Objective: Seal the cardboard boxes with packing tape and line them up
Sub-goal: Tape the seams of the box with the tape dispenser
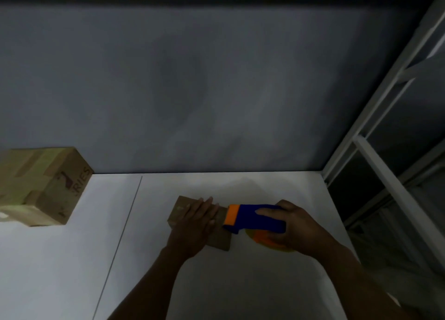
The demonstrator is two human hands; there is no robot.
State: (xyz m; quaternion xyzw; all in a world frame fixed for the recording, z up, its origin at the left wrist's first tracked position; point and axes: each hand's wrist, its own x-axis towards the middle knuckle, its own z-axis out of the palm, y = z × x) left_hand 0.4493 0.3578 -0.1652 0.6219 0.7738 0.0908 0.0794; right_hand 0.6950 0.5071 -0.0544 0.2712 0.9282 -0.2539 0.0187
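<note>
Head view: small box (180,211) sits on the white table (240,283), near its back edge. Left hand (196,220) lies flat on the box lid, fingers straight, likely to hold the flaps down and keep the box from sliding. Right hand (296,226) grips the blue-and-orange tape dispenser (255,217), its orange nose touching the box's right end, probably to lay a strip. A larger box (41,185), already taped, stands well left of the small box.
</note>
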